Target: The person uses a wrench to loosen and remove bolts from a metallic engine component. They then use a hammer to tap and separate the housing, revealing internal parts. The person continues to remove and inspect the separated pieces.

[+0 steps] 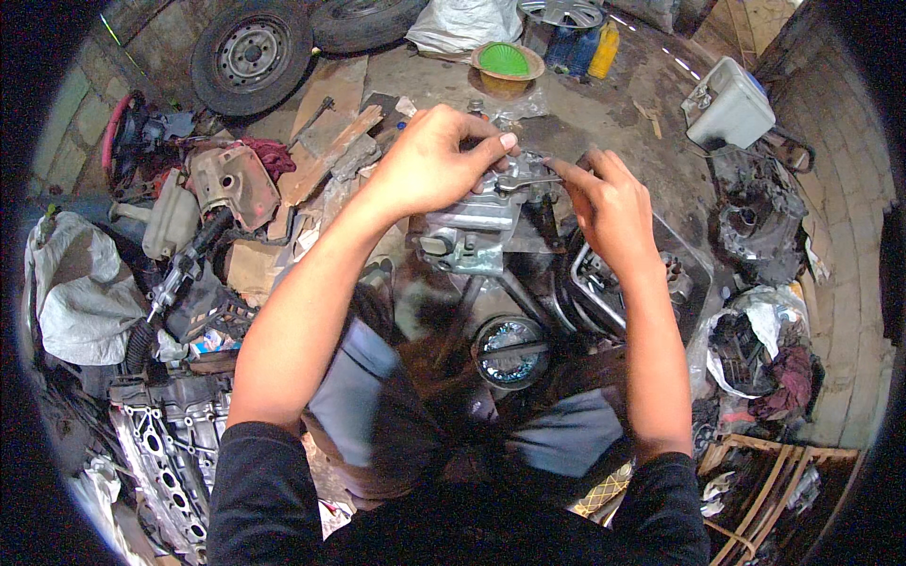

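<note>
The left hand (436, 160) curls its fingers over the grey metal engine part (469, 229) at the centre, above the person's knees. The right hand (609, 209) pinches a small spanner (525, 183) lying on the part's top

The engine part (467, 231) is dull grey cast metal, the wrench (522, 182) smooth bright steel, the tyre (250, 55) matt black rubber, the bowl (508, 62) glossy green plastic, the planks (326, 156) rough bare wood.

Blue bottles (572, 49) and yellow bottle (604, 49) (upright, side by side) beside white plastic sack (462, 24).
</note>
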A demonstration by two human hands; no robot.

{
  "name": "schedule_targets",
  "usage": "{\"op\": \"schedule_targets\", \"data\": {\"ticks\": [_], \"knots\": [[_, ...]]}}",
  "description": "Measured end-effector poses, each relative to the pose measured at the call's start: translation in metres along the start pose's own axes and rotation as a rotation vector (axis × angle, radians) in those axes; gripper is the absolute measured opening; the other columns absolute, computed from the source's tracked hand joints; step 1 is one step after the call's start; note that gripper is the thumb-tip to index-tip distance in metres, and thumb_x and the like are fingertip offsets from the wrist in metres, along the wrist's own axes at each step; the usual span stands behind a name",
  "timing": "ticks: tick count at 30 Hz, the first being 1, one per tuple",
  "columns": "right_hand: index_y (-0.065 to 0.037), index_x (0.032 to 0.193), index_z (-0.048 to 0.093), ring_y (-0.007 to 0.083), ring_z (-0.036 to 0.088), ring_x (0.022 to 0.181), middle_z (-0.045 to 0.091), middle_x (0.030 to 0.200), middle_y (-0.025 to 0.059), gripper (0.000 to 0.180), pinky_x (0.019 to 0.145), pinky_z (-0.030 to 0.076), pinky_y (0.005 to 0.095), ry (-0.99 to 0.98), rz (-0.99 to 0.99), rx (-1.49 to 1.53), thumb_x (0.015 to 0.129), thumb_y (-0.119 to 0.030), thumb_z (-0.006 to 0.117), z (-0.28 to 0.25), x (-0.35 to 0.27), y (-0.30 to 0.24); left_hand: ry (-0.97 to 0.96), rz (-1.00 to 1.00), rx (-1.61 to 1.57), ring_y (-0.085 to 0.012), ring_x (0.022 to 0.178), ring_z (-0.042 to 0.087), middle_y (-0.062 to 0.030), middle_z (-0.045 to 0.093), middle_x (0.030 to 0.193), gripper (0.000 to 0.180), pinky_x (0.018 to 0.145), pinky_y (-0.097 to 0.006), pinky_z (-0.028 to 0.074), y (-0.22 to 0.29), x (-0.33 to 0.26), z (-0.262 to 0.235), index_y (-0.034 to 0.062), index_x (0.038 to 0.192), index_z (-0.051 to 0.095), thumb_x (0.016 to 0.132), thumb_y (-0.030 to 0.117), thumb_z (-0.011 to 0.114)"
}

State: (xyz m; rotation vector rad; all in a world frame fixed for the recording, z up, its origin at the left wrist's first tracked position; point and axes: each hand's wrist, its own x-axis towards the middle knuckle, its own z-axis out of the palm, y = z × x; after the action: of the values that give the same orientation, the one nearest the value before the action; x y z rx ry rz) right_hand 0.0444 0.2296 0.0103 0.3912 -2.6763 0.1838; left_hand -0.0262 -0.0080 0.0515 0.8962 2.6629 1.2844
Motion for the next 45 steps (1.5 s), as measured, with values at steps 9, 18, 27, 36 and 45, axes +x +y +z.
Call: {"op": "schedule_targets", "data": {"ticks": [9,18,27,36,45], "knots": [[-0.025,0.123,0.071,0.0306,0.065,0.106,0.065,0.118,0.0121,0.05,0.084,0.057,0.0426,0.086,-0.026,0.005,0.077,-0.005,0.067,0.021,0.02,0.0,0.119,-0.003,-0.287,-0.0073,0.058,0.059,-0.0047,0.074,0.081,0.036,0.056,-0.024,0.049,-0.002,0.006,0.001,-0.0002,0.105,0.075,0.102,0.031,0.058],[-0.027,0.12,0.073,0.0292,0.066,0.11,0.066,0.121,0.0096,0.046,0.088,0.057,0.0414,0.115,-0.045,-0.021,0.081,-0.005,0.063,0.04,0.052,-0.014,0.231,0.04,-0.325,-0.0078,0.056,0.06,-0.0049,0.073,0.073,0.027,0.054,-0.026,0.05,-0.01,0.014,0.002,-0.0008,0.098,0.076,0.098,0.021,0.062],[-0.029,0.122,0.072,0.0291,0.067,0.106,0.067,0.118,0.0085,0.048,0.086,0.057,0.0411,0.265,-0.109,0.043,0.082,-0.006,0.06,0.037,0.068,-0.006,0.225,-0.005,-0.309,-0.0077,0.06,0.058,-0.0026,0.07,0.074,0.033,0.057,-0.027,0.048,-0.006,0.015,0.0,-0.0001,0.101,0.076,0.101,0.029,0.061],[-0.023,0.119,0.075,0.0284,0.067,0.089,0.067,0.106,0.0117,0.057,0.075,0.055,0.0374,0.621,-0.299,0.148,0.071,0.005,0.065,-0.013,0.062,-0.023,-0.162,0.079,-0.338,-0.0071,0.059,0.057,-0.0023,0.067,0.069,0.03,0.054,-0.025,0.045,0.003,0.005,-0.007,-0.0005,0.093,0.077,0.092,0.03,0.073],[-0.03,0.132,0.066,0.0251,0.067,0.084,0.065,0.116,0.0073,0.066,0.07,0.057,0.0374,0.68,-0.237,0.243,0.074,0.001,0.071,-0.017,0.059,-0.024,-0.184,0.06,-0.633,-0.0069,0.054,0.057,-0.0013,0.064,0.066,0.02,0.05,-0.023,0.044,0.013,0.007,-0.003,-0.0009,0.1,0.071,0.09,0.015,0.075]]}}
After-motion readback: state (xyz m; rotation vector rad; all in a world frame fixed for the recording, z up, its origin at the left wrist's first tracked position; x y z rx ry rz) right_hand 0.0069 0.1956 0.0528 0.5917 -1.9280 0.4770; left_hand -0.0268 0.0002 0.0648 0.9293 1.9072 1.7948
